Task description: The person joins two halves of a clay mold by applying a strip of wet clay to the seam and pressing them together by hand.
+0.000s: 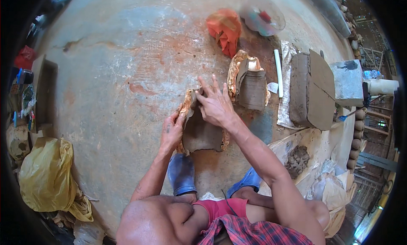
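Observation:
My left hand [174, 128] grips the left wall of a rough, pale orange-stained mould [187, 103] lined with grey clay [202, 135], standing on the floor before me. My right hand [216, 103] is over the far left part of that clay, fingers spread and some touching its upper edge; it hides part of the piece. Just beyond and to the right stands a second similar mould [234, 69] holding a curved grey clay sheet [252, 90]. Farther right are a white tube [278, 73] and a thick stack of grey clay slabs [318, 94].
An orange plastic bag [222, 29] and a round dish [263, 22] lie at the back. A pale block [345, 80] and a clay lump [296, 160] are at right. A yellow bag [44, 175] and a box of small items [42, 96] are at left. My knees and sandals border the work.

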### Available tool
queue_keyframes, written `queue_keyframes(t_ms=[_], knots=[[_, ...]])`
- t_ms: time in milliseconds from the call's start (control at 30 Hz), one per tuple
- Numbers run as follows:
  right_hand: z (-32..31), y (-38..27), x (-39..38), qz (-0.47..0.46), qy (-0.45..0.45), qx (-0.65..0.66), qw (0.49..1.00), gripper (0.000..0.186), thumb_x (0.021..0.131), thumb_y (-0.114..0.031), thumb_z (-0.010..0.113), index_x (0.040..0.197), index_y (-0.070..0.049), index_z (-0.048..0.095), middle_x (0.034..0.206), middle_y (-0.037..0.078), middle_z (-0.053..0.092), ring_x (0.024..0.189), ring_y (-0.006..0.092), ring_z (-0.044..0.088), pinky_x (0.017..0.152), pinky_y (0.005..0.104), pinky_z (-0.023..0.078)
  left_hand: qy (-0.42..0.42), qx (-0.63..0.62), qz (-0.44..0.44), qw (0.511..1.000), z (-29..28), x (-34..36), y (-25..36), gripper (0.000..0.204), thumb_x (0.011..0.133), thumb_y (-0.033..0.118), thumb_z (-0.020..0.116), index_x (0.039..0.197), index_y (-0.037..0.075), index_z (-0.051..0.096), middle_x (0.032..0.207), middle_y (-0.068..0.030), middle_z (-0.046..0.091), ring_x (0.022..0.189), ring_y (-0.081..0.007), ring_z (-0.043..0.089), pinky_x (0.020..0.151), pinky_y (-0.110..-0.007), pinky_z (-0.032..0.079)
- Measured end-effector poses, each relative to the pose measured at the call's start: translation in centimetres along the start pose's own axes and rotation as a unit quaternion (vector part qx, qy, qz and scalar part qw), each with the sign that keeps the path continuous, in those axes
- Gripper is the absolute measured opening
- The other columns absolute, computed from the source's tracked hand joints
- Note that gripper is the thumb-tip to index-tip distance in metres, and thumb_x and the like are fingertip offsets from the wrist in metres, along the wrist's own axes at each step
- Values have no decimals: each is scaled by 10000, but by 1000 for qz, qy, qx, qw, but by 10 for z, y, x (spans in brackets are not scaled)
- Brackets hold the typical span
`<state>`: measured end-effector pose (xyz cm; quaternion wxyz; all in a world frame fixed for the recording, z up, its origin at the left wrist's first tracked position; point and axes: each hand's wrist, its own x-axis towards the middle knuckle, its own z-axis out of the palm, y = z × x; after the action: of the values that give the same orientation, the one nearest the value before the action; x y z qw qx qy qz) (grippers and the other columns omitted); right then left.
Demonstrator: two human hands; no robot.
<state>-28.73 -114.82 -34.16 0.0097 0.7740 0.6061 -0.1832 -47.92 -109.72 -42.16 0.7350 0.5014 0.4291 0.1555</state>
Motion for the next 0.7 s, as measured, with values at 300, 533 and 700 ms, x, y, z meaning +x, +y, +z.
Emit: queue_keyframes(t_ms=[300, 533, 700], knots=[[20, 1, -14, -1, 42, -89, 995, 729, 834, -259, 648, 1534, -84, 546, 1772, 96, 168, 1615, 469, 102, 1243, 741, 153, 24, 56, 11, 998, 3, 0, 0, 398, 1090, 229, 585, 1401, -12, 646, 1018, 52, 655, 858, -27, 530, 737, -215, 459], [16, 4, -9, -5, -3, -73, 997, 793, 837, -300, 600, 1579, -51, 470, 1791, 71, 99, 1613, 499, 68, 1217, 791, 111, -37, 76, -32, 996, 3, 1, 8, 455, 1088, 223, 586, 1464, -33, 596, 1173, -26, 706, 1036, -84, 613, 902, -267, 521], [-16, 18, 20, -47, 197, 170, 965, 696, 1010, -305, 497, 1630, -16, 364, 1759, 147, 213, 1612, 409, 202, 1312, 560, 174, 31, 93, 19, 995, 10, -4, 7, 423, 1081, 237, 561, 1392, -37, 649, 1143, -92, 758, 1029, -129, 633, 937, -330, 509]])
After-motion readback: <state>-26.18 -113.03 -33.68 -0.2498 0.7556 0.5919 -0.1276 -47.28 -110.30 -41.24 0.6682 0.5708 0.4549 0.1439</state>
